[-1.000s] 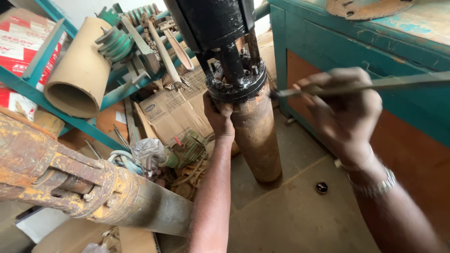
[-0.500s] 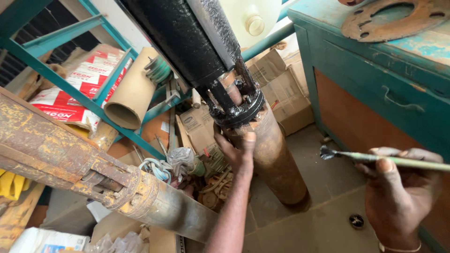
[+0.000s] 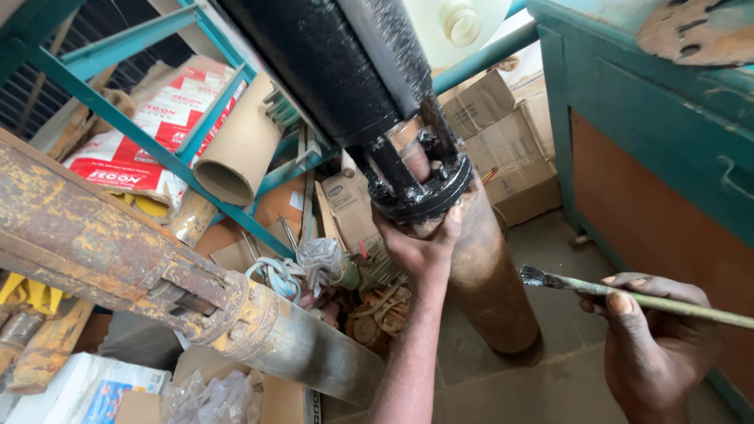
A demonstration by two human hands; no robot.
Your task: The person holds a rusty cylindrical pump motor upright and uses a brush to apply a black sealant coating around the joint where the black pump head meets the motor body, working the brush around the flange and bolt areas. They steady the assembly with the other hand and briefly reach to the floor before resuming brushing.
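Observation:
My left hand (image 3: 420, 247) reaches up and grips the underside of the black flange (image 3: 420, 200) where a black-painted cylinder (image 3: 345, 71) joins a rusty brown pipe (image 3: 491, 275) that leans down to the floor. My right hand (image 3: 656, 345) is low at the right, away from the pipe. It holds a thin paintbrush (image 3: 620, 292) whose dark bristles point left toward the rusty pipe, a short gap from it.
A second rusty pipe (image 3: 118, 251) crosses the left foreground. A teal metal rack (image 3: 141, 118) holds a cardboard tube (image 3: 239, 153) and a printed sack (image 3: 145, 145). Cardboard boxes (image 3: 503, 133) stand behind. A teal cabinet (image 3: 652, 149) fills the right side.
My right hand has drawn the brush away from the flange, down and to the right. The view has tilted and moved closer. My left hand stays on the flange.

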